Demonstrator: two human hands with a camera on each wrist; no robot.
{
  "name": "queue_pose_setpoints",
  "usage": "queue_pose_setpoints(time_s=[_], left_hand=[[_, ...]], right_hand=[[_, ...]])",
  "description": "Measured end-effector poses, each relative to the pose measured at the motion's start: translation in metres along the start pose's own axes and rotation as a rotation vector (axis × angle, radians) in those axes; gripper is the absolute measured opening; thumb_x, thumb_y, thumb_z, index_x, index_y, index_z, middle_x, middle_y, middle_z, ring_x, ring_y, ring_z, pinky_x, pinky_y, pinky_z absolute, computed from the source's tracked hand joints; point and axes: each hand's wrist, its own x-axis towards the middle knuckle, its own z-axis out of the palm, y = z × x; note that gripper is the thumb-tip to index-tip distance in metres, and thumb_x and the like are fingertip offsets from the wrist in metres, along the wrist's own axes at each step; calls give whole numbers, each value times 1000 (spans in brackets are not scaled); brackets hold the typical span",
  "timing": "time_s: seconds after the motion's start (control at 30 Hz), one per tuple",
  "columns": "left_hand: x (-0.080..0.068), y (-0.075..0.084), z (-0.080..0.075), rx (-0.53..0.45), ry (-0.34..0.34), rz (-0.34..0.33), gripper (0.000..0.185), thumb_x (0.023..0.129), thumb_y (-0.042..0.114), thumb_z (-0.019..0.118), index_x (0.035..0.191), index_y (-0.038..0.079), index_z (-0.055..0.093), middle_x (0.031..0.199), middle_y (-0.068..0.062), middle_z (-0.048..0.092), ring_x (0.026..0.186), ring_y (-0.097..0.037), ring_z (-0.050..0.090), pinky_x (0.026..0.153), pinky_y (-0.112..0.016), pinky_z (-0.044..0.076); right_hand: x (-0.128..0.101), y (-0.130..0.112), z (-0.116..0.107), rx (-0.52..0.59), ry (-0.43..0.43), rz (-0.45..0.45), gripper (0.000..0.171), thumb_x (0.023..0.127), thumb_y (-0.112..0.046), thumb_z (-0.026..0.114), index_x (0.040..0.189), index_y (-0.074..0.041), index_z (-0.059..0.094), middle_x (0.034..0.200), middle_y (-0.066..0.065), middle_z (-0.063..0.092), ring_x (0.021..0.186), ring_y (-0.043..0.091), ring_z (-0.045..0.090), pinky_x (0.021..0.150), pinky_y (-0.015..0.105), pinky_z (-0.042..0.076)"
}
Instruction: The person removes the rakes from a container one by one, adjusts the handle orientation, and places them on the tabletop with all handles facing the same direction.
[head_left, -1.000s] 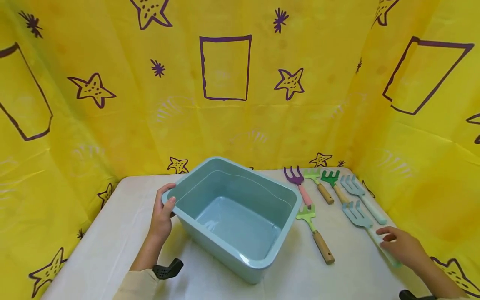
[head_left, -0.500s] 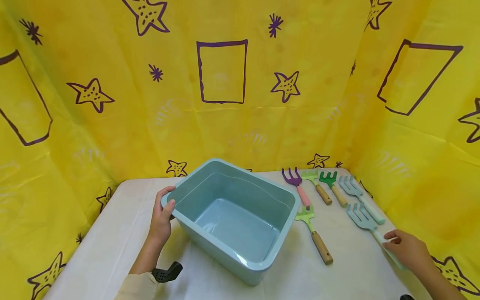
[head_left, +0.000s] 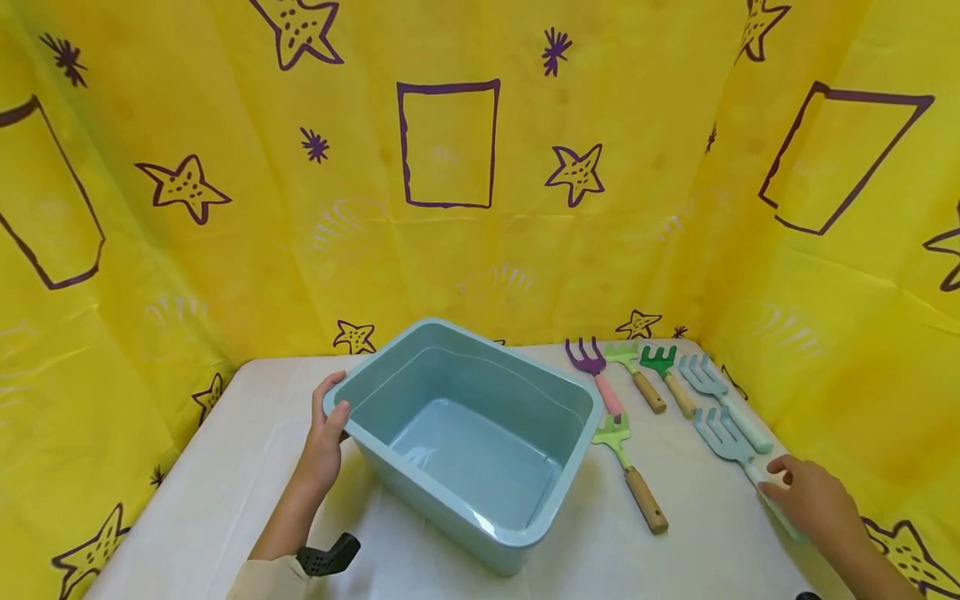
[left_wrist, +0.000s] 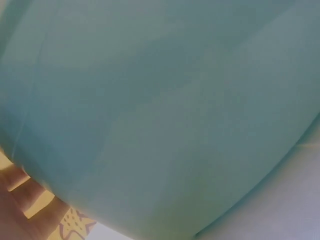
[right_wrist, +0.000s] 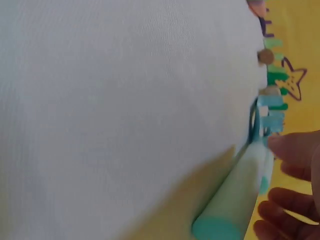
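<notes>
Left hand (head_left: 324, 437) grips far-left corner of pale blue plastic bin (head_left: 467, 433), thumb over rim, fingers behind wall; bin sits mid-table, tilted. Right hand (head_left: 810, 498) at table's (head_left: 225, 483) right edge, on mint handle of light blue toy hand rake (head_left: 738, 454); fingers curl beside handle, seemingly pinching it, though wrist view is blurred. Second blue rake (head_left: 720, 390) just beyond. Purple fork (head_left: 595, 372), three green rakes with wooden handles near back-right corner.
</notes>
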Motion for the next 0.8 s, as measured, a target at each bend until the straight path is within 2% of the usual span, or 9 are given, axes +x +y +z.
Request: queue_pose_setpoints(time_s=[0.17,0.23,0.3,0.4,0.47,0.53,0.63,0.73,0.8], left_hand=[[-3,-1,-3,28,-21,12,55,103,41,28,153,30,8,151,-12,26,132,-38,32,102,-66,27],[-4,-1,-5,46,-26,37,54,104,40,26,153,31,7,151,-10,27,131,-35,33,100,-64,30],[-5,-4,-8,65,-16,62,53,104,37,27,154,31,9,151,-6,29,129,-30,37,99,-57,36],[-8,-11,-13,45,46,106,51,105,27,32,154,27,17,144,-3,36,116,-22,48,95,-40,44],[-13,-18,-16,32,97,112,52,104,19,38,153,23,23,140,-1,37,109,-18,53,91,-28,47],[-18,-27,-18,51,127,108,55,102,13,44,153,20,25,141,-3,37,107,-20,55,87,-23,48],[-27,-39,-19,160,109,95,68,97,12,56,154,17,20,151,-8,30,119,-30,51,96,-38,46],[-33,-48,-22,352,63,85,88,90,21,68,156,19,12,157,-14,21,131,-41,38,101,-61,35],[-36,-52,-24,475,37,87,100,83,28,75,157,20,8,157,-17,18,136,-45,29,100,-69,26]], right_hand=[[-2,-22,11,-10,200,-216,36,81,-22,77,104,4,65,93,24,62,83,44,58,70,57,46],[0,-30,18,12,233,-271,39,80,-23,79,106,3,66,99,28,62,91,49,56,76,61,43],[1,-35,25,39,238,-311,43,80,-26,80,110,2,66,106,29,61,98,51,53,79,63,41],[1,-42,32,80,197,-367,48,83,-30,78,118,0,63,115,28,59,106,50,49,84,66,38],[0,-45,35,102,173,-414,50,84,-31,76,122,-3,61,120,25,58,111,48,47,86,66,37],[0,-46,39,112,156,-470,53,84,-31,76,126,-4,59,124,24,56,113,47,45,86,65,36],[-1,-45,44,96,155,-546,59,81,-31,78,131,-8,57,129,23,52,116,46,44,87,65,35],[-2,-43,46,45,157,-599,66,79,-36,80,136,-14,53,135,20,49,118,44,42,87,66,35],[-3,-42,47,-3,156,-629,71,78,-40,79,139,-18,51,140,17,46,119,44,41,86,66,34]])
